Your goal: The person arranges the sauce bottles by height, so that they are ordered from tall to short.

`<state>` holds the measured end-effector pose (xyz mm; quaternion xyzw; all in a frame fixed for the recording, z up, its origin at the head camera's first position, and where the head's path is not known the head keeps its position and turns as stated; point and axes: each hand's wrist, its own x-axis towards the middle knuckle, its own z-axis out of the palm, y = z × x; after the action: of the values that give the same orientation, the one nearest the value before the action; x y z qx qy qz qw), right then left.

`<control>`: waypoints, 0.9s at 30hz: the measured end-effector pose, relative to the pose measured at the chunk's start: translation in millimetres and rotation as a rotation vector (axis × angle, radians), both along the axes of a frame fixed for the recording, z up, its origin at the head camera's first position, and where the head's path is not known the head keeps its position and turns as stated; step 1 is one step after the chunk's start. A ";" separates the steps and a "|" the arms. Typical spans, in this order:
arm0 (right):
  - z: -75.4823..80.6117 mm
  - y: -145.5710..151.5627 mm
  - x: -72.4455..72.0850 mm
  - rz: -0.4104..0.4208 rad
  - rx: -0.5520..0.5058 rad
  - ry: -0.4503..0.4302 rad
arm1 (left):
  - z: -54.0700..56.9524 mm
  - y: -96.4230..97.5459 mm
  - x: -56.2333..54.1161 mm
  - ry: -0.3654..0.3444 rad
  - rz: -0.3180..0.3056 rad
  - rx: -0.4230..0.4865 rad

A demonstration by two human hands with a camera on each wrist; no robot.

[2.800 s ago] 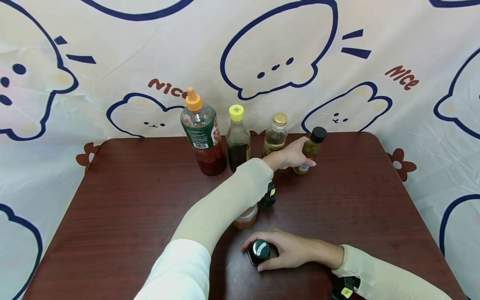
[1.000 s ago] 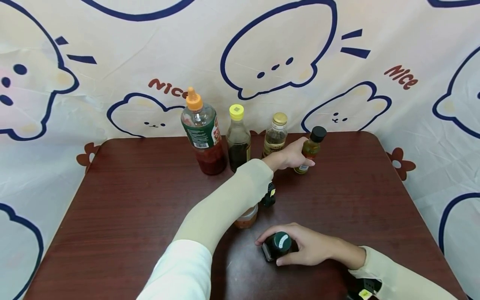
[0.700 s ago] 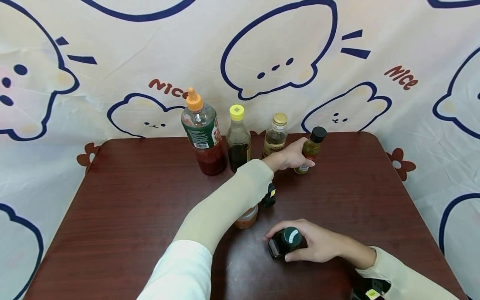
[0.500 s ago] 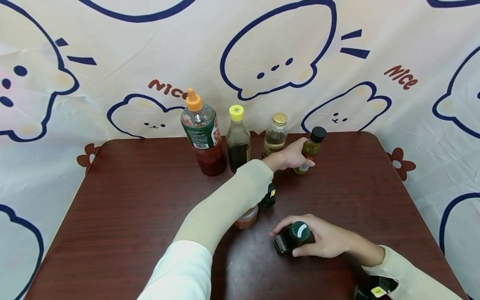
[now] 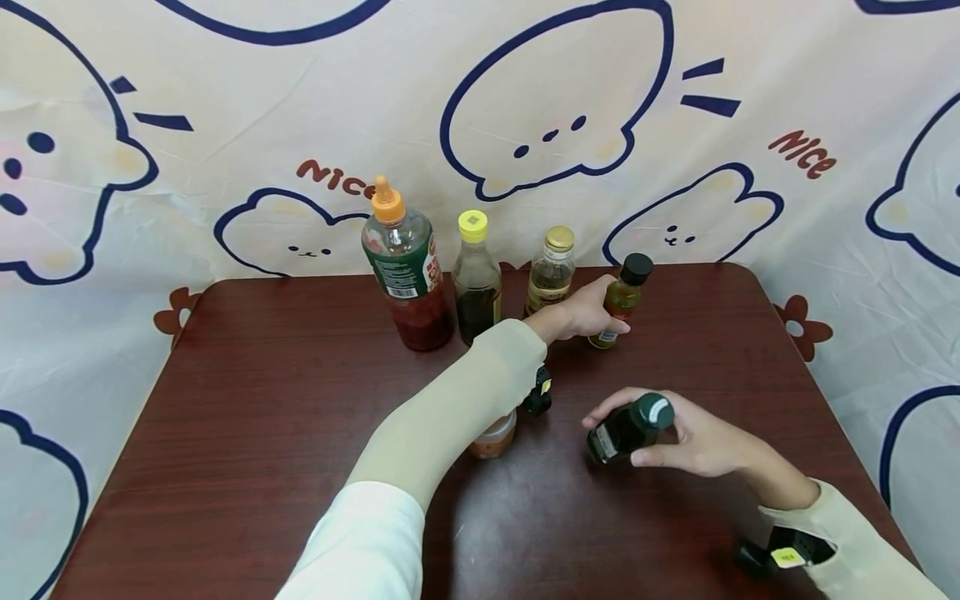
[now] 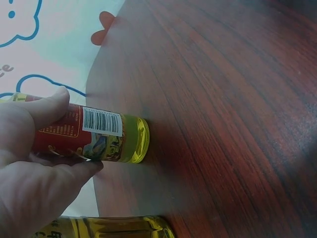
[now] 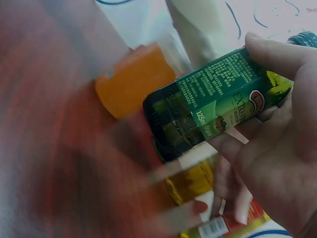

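Observation:
My left hand [image 5: 581, 314] grips a small bottle of yellow oil with a black cap [image 5: 625, 293] at the back right of the table. In the left wrist view, thumb and fingers wrap its red label [image 6: 62, 126], and its base is near the tabletop. My right hand [image 5: 697, 437] holds a small dark green olive oil bottle [image 5: 621, 435] between thumb and fingers, nearer the front. The right wrist view shows its green "extra virgin" style label [image 7: 218, 99]. This bottle is tilted and looks lifted off the table.
Along the back stand a sauce squeeze bottle with orange nozzle [image 5: 408, 287], a yellow-capped dark bottle [image 5: 477, 283] and a gold-capped clear bottle [image 5: 551, 275]. A lidded jar [image 5: 495, 440] of orange-brown contents sits partly behind the left forearm. A patterned cloth [image 5: 300, 100] hangs behind the table [image 5: 285, 400].
My right hand has carried the olive oil bottle rightward and toward the back, away from the jar, and the bottle tilts more. The left hand and its bottle stay put.

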<state>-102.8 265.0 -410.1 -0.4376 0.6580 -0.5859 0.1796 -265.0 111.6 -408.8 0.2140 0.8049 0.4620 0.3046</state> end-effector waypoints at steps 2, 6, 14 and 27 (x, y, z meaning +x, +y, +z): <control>1.4 6.5 -3.4 -0.036 0.003 0.016 | -0.6 -0.2 -0.2 0.006 -0.002 -0.001; 2.7 19.5 -11.4 -0.100 -0.004 0.043 | -2.0 0.1 -0.5 0.013 -0.002 -0.011; 7.4 43.7 -28.4 -0.240 0.021 0.058 | -2.3 0.5 -0.2 0.003 0.007 -0.018; 10.1 67.7 -46.0 -0.507 0.159 0.125 | -0.7 1.1 -0.7 0.015 0.003 -0.030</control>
<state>-148.8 332.7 -400.0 -0.2787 0.8003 -0.5306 0.0201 -265.7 112.7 -409.6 0.2117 0.8143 0.4488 0.3010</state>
